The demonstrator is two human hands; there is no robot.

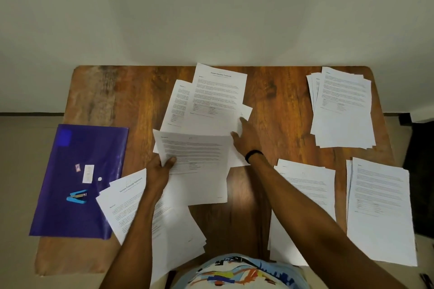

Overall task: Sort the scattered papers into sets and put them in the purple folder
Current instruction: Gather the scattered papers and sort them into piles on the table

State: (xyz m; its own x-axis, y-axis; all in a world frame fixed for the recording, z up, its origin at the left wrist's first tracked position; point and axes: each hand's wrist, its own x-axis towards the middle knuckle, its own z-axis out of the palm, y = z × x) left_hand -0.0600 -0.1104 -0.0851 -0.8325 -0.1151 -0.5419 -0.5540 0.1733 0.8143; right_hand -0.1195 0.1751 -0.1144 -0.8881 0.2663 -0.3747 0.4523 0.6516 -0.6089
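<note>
Covering the table's (277, 105) right side, three stacks (342, 110) lie well apart, apparently keeping sets separate. The purple folder (70, 209) lies flat at the left edge. Over the unsorted central pile (211, 101) the left hand (162, 169) pinches one sheet (199, 152), likely to identify it; the right hand's (247, 141) straight fingers (244, 124) touch that pile. A blue stapler (78, 196) sits on the folder.

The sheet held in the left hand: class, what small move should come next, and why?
Probably lay that sheet on whichever of the three stacks at the right it matches. The left hand pinches it by its edge, while the right hand lies open on the loose papers in the middle. The print is too blurred to say which stack.
</note>
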